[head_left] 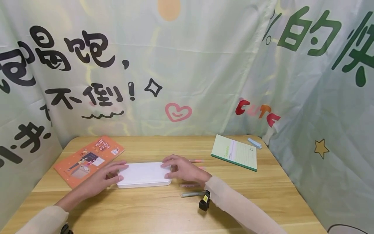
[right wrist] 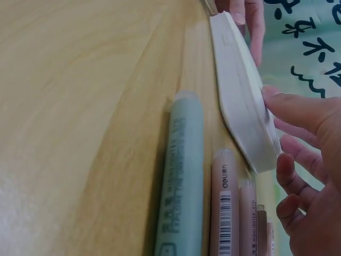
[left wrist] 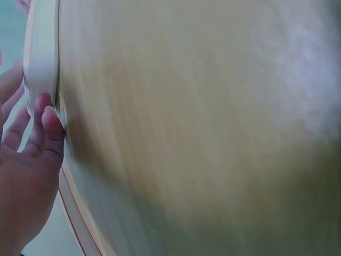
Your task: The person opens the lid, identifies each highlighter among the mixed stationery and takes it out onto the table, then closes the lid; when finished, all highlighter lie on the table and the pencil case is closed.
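Note:
A flat white case with rounded corners (head_left: 144, 174) lies on the wooden table in front of me, its lid down. My left hand (head_left: 100, 180) holds its left end, and in the left wrist view the fingertips (left wrist: 52, 120) meet the case's edge. At the right end, my right hand (head_left: 185, 169) grips the case, the thumb (right wrist: 287, 104) on its upper edge and the other fingers around the far corner. Beside and under the right hand lie several highlighters, among them a grey-green one (right wrist: 181, 176) and a pink one (right wrist: 224, 202).
An orange illustrated booklet (head_left: 87, 159) lies at the left, partly behind the left hand. Farther right are a green notebook (head_left: 242, 152) and a small light-blue item (head_left: 255, 143) near the table's back corner. Printed cloth hangs around the table.

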The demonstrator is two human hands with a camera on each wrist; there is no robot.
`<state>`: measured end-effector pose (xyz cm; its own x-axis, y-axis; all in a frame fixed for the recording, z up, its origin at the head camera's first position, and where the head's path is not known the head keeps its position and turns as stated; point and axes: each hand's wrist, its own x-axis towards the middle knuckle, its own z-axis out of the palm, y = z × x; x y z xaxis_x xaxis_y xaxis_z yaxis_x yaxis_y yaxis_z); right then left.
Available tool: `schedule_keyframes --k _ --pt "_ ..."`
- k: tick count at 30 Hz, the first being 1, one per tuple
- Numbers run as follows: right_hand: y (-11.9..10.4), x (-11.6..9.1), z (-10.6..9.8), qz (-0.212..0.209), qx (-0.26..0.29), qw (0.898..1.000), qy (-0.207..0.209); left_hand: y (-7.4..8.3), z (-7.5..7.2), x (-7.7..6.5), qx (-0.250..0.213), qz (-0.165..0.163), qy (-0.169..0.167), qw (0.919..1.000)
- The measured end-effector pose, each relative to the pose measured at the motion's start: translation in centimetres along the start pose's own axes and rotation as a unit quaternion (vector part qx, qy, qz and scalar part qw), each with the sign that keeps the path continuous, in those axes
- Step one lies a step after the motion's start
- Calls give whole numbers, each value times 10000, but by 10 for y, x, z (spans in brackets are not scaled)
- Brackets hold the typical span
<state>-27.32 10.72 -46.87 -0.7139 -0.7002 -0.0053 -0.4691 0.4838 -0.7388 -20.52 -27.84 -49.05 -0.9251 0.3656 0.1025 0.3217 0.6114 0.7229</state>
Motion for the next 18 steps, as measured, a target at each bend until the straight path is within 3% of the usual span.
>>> schedule_keyframes --k 9,14,18 --pt "-1 0 0 -118 -307 9995 -32 -2 1 -1 200 72 63 9998" --pt "0 -4 -4 -22 213 9997 105 -2 -2 2 -31 83 108 9999" --pt "1 -9 -22 25 519 9970 575 7 -19 6 -66 -25 392 9992"
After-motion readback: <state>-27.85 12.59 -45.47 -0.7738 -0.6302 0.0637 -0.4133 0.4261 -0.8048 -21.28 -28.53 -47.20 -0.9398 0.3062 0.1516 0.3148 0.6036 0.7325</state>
